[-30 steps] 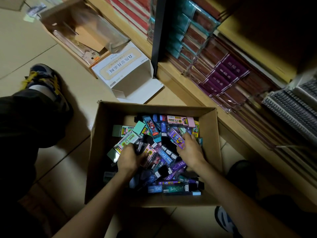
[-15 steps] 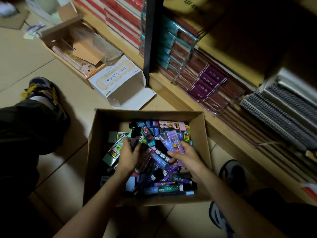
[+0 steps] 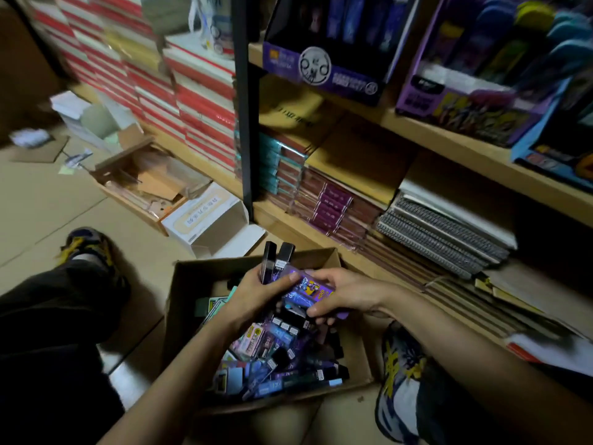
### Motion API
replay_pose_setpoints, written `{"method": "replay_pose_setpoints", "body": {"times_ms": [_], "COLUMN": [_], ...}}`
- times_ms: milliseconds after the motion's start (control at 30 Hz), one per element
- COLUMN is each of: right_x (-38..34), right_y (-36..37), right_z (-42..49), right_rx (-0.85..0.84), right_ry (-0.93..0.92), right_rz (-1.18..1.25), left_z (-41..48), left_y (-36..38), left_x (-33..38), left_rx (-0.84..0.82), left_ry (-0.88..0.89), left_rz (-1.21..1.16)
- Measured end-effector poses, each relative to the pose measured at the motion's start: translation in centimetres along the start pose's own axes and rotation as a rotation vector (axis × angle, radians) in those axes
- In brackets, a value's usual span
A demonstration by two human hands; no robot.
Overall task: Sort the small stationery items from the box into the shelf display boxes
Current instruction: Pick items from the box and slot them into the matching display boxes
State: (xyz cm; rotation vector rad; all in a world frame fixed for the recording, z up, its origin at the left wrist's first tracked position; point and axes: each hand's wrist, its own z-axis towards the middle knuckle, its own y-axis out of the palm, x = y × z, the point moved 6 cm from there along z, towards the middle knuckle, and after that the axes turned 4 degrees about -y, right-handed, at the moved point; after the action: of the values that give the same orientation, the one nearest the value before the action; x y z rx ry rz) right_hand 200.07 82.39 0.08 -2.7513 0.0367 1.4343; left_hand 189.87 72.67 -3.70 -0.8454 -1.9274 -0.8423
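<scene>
over the cardboard box [image 3: 187,303] of mixed packs at lower centre, the left hand [image 3: 256,298] grips 2 dark slim packs [image 3: 271,260] upright; the right hand [image 3: 348,293] pinches a purple pack [image 3: 308,290]. purple display boxes [image 3: 321,70] sit upper right.

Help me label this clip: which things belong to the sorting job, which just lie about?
Job: brown cardboard box; mixed small coloured packs in it; two slim black packs in left hand; purple printed pack in right hand; purple shelf display box.
Lying about: open white carton; brown tray of scraps; red-and-white book stacks; grey spiral notebooks.
</scene>
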Motion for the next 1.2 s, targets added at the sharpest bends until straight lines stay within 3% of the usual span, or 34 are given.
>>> {"method": "replay_pose_setpoints", "body": {"times_ms": [100,200,433,567,733,933,1033,1200], "right_x": [-2.9,-5.5,-10.1,-12.4,-14.0,-16.8,-18.5,-24.0], "right_y": [-1.1,-2.6,-5.7,-6.0,-7.0,-10.5,-12.8,-16.4], "right_z": [-3.0,-6.2,-10.8,-12.1,-13.2,-16.5,-18.7,-21.8], "right_rx": [-0.011,0.031,0.518,0.606,0.650,0.901,0.956,1.173], "right_ry": [-0.014,-0.049,-0.376,-0.518,-0.559,-0.659,-0.714,-0.803], "right_rz": [-0.108,-0.051,0.433,0.523,0.638,0.257,0.184,-0.204], "left_z": [-1.5,-2.9,-5.8,-6.2,-6.1,-5.7,-5.1,-4.0], "left_y": [1.5,3.2,6.9,8.2,9.0,9.8,8.6,7.1], "left_x": [2.5,5.3,11.0,14.0,17.8,20.3,20.7,21.7], "left_rx": [-0.137,-0.240,-0.257,-0.222,-0.142,-0.168,-0.114,-0.061], "left_ry": [-0.005,0.017,0.083,0.117,0.214,0.264,0.262,0.296], "left_rz": [0.082,0.084,0.086,0.119,0.227,0.168,0.212,0.208]}}
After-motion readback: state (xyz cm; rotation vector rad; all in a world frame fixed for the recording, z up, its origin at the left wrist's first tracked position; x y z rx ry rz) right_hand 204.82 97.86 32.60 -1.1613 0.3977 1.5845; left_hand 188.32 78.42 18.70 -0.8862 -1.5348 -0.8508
